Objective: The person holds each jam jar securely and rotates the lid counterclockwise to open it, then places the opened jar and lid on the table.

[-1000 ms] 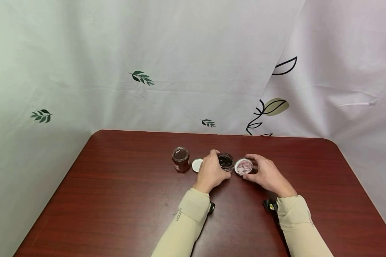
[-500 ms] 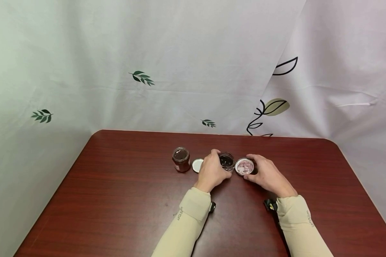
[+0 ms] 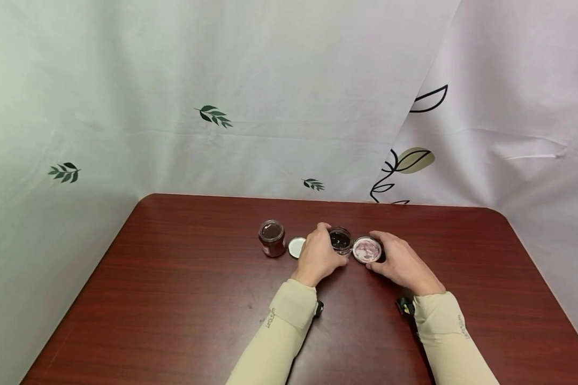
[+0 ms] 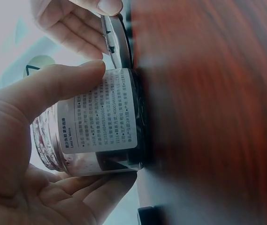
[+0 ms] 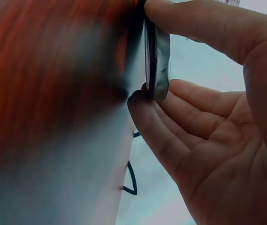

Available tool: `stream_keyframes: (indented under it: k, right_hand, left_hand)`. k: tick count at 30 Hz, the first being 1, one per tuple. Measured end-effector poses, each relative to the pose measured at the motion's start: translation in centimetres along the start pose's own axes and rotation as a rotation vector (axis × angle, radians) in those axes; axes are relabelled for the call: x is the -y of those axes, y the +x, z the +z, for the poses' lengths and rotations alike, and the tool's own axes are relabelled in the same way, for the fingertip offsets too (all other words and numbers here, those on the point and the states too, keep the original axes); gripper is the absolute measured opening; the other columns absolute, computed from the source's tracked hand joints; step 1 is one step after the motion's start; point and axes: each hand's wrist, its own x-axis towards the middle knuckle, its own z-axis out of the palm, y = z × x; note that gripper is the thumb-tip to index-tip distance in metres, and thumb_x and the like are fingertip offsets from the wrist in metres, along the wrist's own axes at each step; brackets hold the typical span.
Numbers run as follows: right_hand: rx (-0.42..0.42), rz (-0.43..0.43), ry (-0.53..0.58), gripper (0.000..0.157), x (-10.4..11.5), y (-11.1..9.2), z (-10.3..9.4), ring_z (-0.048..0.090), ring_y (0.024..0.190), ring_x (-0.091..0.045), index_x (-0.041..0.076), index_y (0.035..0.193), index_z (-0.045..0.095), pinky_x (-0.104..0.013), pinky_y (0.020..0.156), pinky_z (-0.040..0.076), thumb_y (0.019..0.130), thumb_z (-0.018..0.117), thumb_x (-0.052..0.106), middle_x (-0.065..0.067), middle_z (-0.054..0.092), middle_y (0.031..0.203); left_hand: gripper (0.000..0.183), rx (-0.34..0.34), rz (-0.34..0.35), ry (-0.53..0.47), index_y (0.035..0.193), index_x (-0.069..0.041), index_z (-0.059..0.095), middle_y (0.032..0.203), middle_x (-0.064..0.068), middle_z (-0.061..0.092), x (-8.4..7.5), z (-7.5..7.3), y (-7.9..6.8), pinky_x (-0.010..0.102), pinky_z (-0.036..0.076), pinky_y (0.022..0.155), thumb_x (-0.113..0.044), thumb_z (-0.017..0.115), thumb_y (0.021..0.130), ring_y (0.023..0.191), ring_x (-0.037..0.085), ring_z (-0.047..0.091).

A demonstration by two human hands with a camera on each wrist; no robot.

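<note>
My left hand [image 3: 318, 256] grips a glass jar [image 3: 341, 241] that stands upright on the table, uncapped, with dark contents inside. Its thumb and fingers wrap the jar from both sides, and a white printed label [image 4: 100, 115] shows in the left wrist view. Right beside the jar, my right hand [image 3: 402, 262] holds a round jar lid [image 3: 367, 249] by its edge between thumb and fingers. The lid lies inside-up, smeared with pinkish residue. In the right wrist view the same lid [image 5: 161, 65] appears edge-on, close to the tabletop.
A second uncapped glass jar [image 3: 272, 239] with dark reddish-brown contents stands to the left. Between it and my left hand lies another lid [image 3: 296, 247], pale side up, partly covered by the hand. A white patterned curtain [image 3: 250, 155] hangs behind the brown table [image 3: 188, 299].
Over the last second the lid in my right hand has tipped slightly flatter. Both hands keep their hold, and the other jar and lid stay where they were.
</note>
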Motion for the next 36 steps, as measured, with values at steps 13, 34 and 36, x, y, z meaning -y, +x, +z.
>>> stream_keyframes:
  k: [13,34,36]
  right_hand:
    - [-0.009,-0.023,-0.038,0.065,0.11,0.16,0.09,0.058,0.112,-0.044,-0.010,0.129,0.056,-0.056,0.097,0.044,0.073,0.083,0.008,-0.027,0.063,0.120]
    - [0.002,-0.005,-0.032,0.067,0.22,0.12,0.07,0.059,0.109,-0.044,-0.009,0.131,0.055,-0.056,0.094,0.045,0.073,0.084,0.008,-0.026,0.064,0.117]
    - [0.004,-0.003,-0.028,0.067,0.25,0.15,0.06,0.059,0.110,-0.044,-0.009,0.131,0.054,-0.056,0.095,0.045,0.073,0.084,0.008,-0.027,0.064,0.118]
  left_hand:
    - [0.078,-0.005,0.015,0.012,0.129,-0.006,0.053,0.113,0.012,0.069,-0.07,-0.03,-0.01,0.039,0.053,0.086,-0.023,0.093,0.064,0.100,0.029,0.067]
    - [0.079,0.003,0.013,0.008,0.129,-0.006,0.052,0.113,0.013,0.069,0.01,-0.04,-0.01,0.038,0.052,0.088,-0.023,0.094,0.064,0.101,0.029,0.067]
    - [0.079,0.003,0.017,0.009,0.129,-0.005,0.052,0.113,0.013,0.069,0.02,-0.05,-0.01,0.038,0.052,0.088,-0.024,0.094,0.064,0.101,0.029,0.067]
